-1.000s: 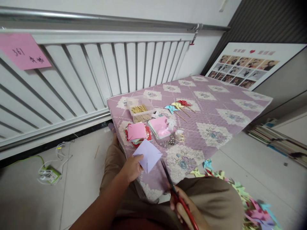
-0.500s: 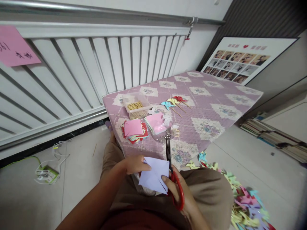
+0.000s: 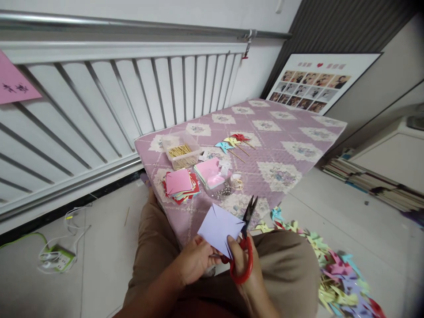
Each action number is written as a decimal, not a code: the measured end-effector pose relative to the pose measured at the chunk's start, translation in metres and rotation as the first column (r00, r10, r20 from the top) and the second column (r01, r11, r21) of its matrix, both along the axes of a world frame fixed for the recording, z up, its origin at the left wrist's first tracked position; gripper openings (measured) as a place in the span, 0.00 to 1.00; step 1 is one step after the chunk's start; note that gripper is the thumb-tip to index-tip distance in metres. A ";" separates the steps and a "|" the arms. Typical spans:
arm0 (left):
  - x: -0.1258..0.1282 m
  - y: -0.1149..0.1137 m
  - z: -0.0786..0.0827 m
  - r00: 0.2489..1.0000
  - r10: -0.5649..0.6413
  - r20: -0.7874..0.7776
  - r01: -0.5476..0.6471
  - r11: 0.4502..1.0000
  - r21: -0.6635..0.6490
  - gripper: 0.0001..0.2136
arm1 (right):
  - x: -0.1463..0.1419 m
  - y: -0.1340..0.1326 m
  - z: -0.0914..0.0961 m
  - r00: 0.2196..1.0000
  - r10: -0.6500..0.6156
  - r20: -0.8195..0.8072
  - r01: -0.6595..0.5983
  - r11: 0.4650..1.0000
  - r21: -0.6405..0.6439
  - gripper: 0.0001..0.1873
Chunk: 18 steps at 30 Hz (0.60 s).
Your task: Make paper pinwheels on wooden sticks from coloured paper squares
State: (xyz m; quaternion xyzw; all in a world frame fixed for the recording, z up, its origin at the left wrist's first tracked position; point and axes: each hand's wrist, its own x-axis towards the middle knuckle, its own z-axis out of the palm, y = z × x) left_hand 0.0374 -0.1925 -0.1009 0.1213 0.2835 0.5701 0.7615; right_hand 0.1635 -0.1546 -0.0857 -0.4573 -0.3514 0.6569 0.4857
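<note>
The purple paper (image 3: 218, 229) has just turned, so a corner with no cut I can see sits just past the curled left fingers (image 3: 212, 260), whose grip I cannot tell, while the right fingers (image 3: 236, 251) pinch it and hold part-open scissors (image 3: 245, 229).

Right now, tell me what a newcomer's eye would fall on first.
Probably the red-handled scissors in the right hand, beside the lilac paper at lower centre. Next, the bright pinwheels heaped on the floor at lower right, then the photo board at upper right.
</note>
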 end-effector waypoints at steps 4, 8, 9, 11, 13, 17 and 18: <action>0.015 0.006 0.004 0.988 0.149 -0.034 -0.151 0.986 -0.071 0.16 | -0.001 -0.001 -0.002 0.998 -0.013 0.062 0.010 0.999 0.047 0.24; 0.019 0.012 0.007 0.976 0.196 -0.094 -0.208 0.969 -0.136 0.17 | 0.003 -0.001 -0.006 0.993 0.010 0.121 -0.018 0.997 0.069 0.26; 0.019 0.013 0.007 0.976 0.194 -0.096 -0.206 0.968 -0.144 0.16 | 0.004 -0.001 -0.008 0.991 0.013 0.136 -0.023 0.997 0.076 0.26; 0.018 0.014 0.005 0.978 0.186 -0.097 -0.199 0.966 -0.162 0.15 | 0.005 -0.001 -0.011 0.987 0.009 0.158 -0.024 0.995 0.093 0.27; 0.016 0.014 0.004 0.977 0.180 -0.116 -0.199 0.964 -0.178 0.15 | 0.005 -0.001 -0.014 0.985 0.005 0.171 -0.021 0.996 0.091 0.26; 0.005 0.017 0.003 0.958 0.214 -0.192 -0.249 0.951 -0.181 0.16 | 0.007 -0.003 -0.015 0.995 0.017 0.098 -0.022 0.998 0.054 0.26; 0.001 0.019 0.003 0.950 0.230 -0.212 -0.269 0.947 -0.179 0.16 | 0.009 -0.004 -0.014 0.998 0.023 0.060 -0.026 0.998 0.056 0.26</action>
